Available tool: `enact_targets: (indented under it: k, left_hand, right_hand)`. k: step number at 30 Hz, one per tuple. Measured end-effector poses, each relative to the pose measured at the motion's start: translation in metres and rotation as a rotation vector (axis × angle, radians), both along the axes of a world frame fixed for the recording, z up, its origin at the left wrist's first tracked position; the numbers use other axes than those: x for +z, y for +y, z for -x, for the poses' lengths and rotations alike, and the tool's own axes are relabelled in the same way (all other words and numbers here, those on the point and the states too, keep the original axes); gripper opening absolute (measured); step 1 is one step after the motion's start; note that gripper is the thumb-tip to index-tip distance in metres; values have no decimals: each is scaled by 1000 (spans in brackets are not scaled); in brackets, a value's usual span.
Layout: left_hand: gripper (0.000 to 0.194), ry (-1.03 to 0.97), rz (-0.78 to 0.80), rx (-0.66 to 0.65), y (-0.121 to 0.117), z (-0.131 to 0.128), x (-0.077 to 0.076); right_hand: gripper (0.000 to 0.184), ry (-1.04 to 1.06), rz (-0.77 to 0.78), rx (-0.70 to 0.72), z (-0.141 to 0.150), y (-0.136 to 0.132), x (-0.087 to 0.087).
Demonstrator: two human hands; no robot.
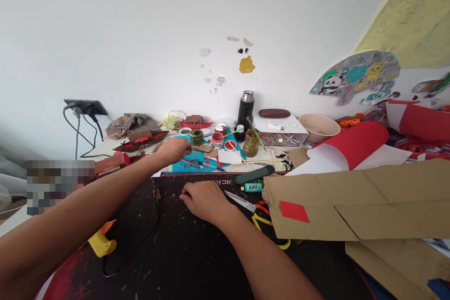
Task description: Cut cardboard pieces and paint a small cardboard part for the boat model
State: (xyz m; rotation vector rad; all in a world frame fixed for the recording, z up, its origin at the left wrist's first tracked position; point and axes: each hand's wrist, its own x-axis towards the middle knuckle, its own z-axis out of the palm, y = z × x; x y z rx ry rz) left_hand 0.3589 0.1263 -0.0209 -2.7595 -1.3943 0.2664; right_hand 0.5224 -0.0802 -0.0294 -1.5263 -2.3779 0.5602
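My left hand [173,149] reaches far forward over the blue sheet [197,159], its fingers curled close to a small green jar [196,137]; whether it grips anything is hidden. My right hand [205,200] rests knuckles up on the dark cutting mat [183,248], fingers bent down onto the mat, and anything under them is hidden. Scissors with red handles [246,204] lie just right of my right hand. A wooden boat model [140,139] sits to the left of my left hand.
Brown cardboard [355,201] with a red paper square [294,211] covers the right side. Rolled red paper [351,145], a black flask [245,110], a beige bowl [318,127], small paint pots [218,138], a green knife [253,175] and a yellow tool [101,241] lie about.
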Motion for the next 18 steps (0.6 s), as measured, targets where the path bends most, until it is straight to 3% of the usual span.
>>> enact_targets:
  k: [10,18]
  left_hand:
    - [40,-2,-19,10,8,7,-12]
    - [35,44,-25,-19,-5,3,-4]
  right_hand:
    - [28,-3,-4,0,0,1,-2]
    - [28,-3,-10,1,0,1,-2]
